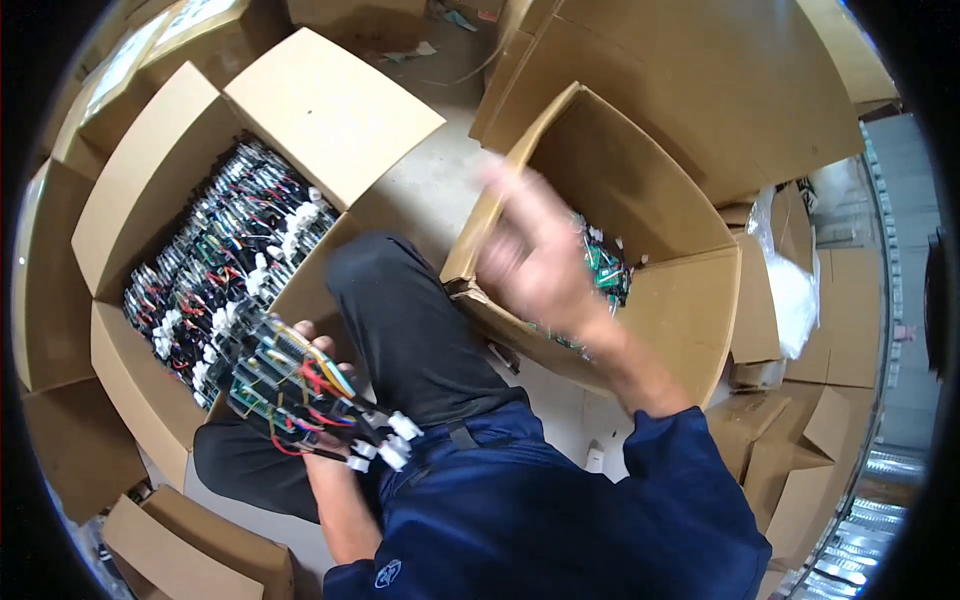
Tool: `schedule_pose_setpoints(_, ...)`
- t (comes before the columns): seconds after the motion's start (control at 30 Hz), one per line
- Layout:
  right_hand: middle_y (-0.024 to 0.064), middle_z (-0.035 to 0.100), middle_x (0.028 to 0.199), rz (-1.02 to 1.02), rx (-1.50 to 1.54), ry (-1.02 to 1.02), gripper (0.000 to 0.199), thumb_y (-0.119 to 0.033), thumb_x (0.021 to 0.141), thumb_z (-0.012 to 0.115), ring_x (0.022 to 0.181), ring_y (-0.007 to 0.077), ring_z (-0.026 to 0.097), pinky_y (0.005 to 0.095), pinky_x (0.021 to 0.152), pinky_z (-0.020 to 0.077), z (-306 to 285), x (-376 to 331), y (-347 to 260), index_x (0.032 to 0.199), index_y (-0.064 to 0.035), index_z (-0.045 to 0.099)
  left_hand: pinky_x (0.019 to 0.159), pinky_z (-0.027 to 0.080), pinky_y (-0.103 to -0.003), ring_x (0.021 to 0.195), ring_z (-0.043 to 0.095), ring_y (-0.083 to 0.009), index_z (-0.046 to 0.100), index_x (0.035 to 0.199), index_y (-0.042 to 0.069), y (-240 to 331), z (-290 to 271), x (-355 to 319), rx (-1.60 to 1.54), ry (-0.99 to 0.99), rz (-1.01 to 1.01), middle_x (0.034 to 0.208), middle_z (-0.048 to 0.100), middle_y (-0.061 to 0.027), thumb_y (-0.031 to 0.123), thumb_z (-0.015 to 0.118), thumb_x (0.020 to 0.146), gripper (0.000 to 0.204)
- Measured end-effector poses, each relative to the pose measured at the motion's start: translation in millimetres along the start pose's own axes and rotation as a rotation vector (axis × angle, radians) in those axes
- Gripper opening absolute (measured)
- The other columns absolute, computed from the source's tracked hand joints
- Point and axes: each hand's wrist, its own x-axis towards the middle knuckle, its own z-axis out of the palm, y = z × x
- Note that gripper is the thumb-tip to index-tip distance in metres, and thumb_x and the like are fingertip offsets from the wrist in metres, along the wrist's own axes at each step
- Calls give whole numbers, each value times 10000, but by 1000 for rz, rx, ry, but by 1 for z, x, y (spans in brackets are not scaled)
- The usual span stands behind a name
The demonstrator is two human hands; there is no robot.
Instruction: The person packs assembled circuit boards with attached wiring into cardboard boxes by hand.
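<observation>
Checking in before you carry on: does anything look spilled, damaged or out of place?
Nothing stands out. The left hand grips a stack of green wired circuit boards; the blurred right hand is over the right-hand brown cardboard box.

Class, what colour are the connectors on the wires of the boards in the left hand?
White connectors, at the ends of the wires on the boards held by the left hand; head view.

A pale concrete floor [420, 190] carries everything. On it to the left stands an open cardboard box [150, 180], packed with wired circuit boards [215, 265]. To the right stands a second open box [650, 300], nearly empty, a few boards [605, 270] inside. More cartons [700, 80] crowd around, and scraps of paper [410, 52] lie beyond.
</observation>
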Motion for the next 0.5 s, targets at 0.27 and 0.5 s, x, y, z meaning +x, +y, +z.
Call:
schedule_pose_setpoints(0.27, 303, 682, 1097, 659, -518, -262, 349, -232, 882, 664, 1025, 448, 668, 482, 934, 543, -32, -127, 342, 1119, 24, 670, 1063, 449, -661, 1397, 447, -410, 377, 1574, 136, -8, 6, -3, 121, 132, 27, 1539, 394, -194, 387, 576, 1032, 629)
schedule_pose_setpoints(0.5, 245, 729, 1090, 435, -842, -195, 328, -215, 925, 603, 969, 426, 714, 464, 846, 597, -16, -166, 508, 1192, -47, 692, 1011, 521, -638, 1343, 525, -408, 417, 1542, 82, -37, -7, 18, 172, 249, 50, 1518, 464, -228, 620, 550, 977, 791)
